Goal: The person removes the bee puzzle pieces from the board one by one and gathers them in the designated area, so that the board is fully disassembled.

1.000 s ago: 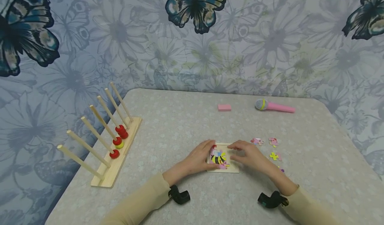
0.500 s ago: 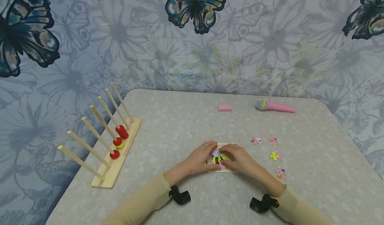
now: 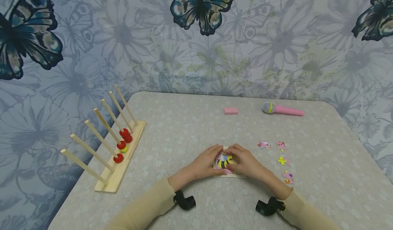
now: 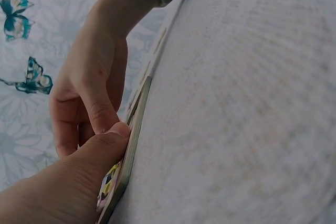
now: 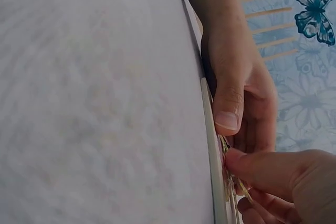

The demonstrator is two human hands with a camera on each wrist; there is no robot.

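Observation:
A small wooden puzzle tray (image 3: 235,176) lies on the table, with joined jigsaw pieces (image 3: 225,162) showing a black-and-yellow bee in its left part. My left hand (image 3: 203,162) grips the tray's left side, thumb along the near rim and fingers at the far edge. Over the picture, my right hand (image 3: 248,162) pinches a jigsaw piece at the bee's right end, between thumb and fingers. In the right wrist view, thin piece edges (image 5: 241,188) stand slightly raised beside that thumb. The right hand covers most of the tray's right part.
Several loose jigsaw pieces (image 3: 288,177) lie right of the tray. Behind are a pink block (image 3: 231,111) and a pink toy microphone (image 3: 287,110). A wooden peg stand (image 3: 121,168) with red and yellow rings occupies the left side. The patterned wall borders the table's back.
My right hand has moved left from the tray's right part onto the bee picture, uncovering the nearest loose piece. The left hand keeps its hold on the tray.

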